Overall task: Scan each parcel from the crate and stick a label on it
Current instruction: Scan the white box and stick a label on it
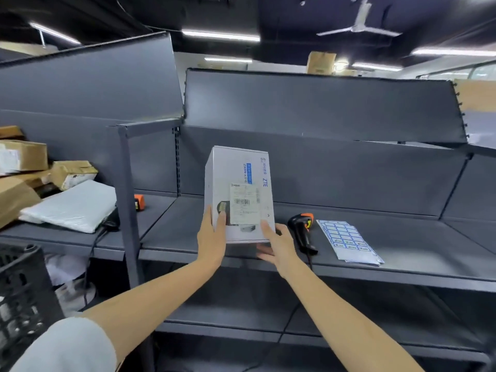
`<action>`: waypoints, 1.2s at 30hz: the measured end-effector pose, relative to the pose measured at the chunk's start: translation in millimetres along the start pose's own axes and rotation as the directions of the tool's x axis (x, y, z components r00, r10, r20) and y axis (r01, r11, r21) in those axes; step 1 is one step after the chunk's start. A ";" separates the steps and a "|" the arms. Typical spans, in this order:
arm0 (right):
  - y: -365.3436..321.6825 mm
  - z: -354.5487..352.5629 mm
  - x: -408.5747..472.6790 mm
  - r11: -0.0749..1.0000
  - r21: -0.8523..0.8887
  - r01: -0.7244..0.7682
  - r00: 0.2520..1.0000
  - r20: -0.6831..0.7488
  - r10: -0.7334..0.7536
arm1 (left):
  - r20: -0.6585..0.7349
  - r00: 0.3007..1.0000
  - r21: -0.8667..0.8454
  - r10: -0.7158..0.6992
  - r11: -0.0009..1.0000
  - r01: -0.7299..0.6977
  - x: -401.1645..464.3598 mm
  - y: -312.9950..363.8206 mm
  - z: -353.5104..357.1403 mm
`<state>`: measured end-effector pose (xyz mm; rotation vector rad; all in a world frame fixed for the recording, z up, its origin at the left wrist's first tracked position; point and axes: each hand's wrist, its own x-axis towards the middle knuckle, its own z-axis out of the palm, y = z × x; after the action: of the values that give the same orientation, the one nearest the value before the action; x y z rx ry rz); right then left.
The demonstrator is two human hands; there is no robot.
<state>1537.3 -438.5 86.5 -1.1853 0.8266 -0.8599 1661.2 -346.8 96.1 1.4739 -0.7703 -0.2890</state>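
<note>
Shelf point(402, 232): grey metal, under ceiling strip lights.
Box point(239, 167): white, upright, barcode slip on front.
Left hand point(212, 237), right hand point(276, 242): fingers clasping box sides.

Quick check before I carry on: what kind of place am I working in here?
Most likely a parcel sorting or warehouse packing station. Grey metal shelving serves as the bench, a handheld barcode scanner lies beside label sheets, and cardboard parcels are stacked to the left.
</note>
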 end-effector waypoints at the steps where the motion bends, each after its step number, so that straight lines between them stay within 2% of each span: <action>1: -2.2 -0.6 3.9 0.990 -0.133 0.040 0.999 -0.003 -0.040 | -0.003 1.000 -0.002 -0.003 1.000 0.003 6.3 0.0 -2.3; 3: -7.3 0.2 13.6 0.955 -0.278 0.101 0.995 0.013 -0.101 | 0.012 1.000 -0.008 -0.021 1.000 0.021 19.7 -0.8 -5.7; 6: -17.8 9.4 26.7 0.962 -0.236 0.137 0.991 0.036 -0.132 | 0.028 0.996 -0.017 -0.083 0.996 0.083 38.1 1.5 -6.4; 10: -21.6 19.8 45.9 0.962 -0.221 0.161 0.985 -0.029 -0.172 | 0.070 0.987 0.006 -0.143 0.990 0.143 57.4 -1.4 -1.4; 22: 5.4 31.5 77.5 0.960 -0.281 -0.007 0.983 -0.178 -0.045 | 0.118 0.946 0.131 -0.303 0.949 0.288 92.6 -40.8 8.7; 26: 4.3 32.7 76.9 0.951 -0.308 -0.014 0.980 -0.194 -0.049 | 0.126 0.941 0.137 -0.315 0.945 0.298 94.8 -43.7 9.7; 36: -1.3 28.0 84.8 0.928 -0.370 -0.048 0.987 -0.160 -0.013 | 0.088 0.893 0.164 -0.441 0.891 0.424 109.8 -38.9 19.8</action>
<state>1599.5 -502.6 85.4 -1.4504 1.1684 -0.8117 1740.3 -434.3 88.7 1.7706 -0.5575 -0.6830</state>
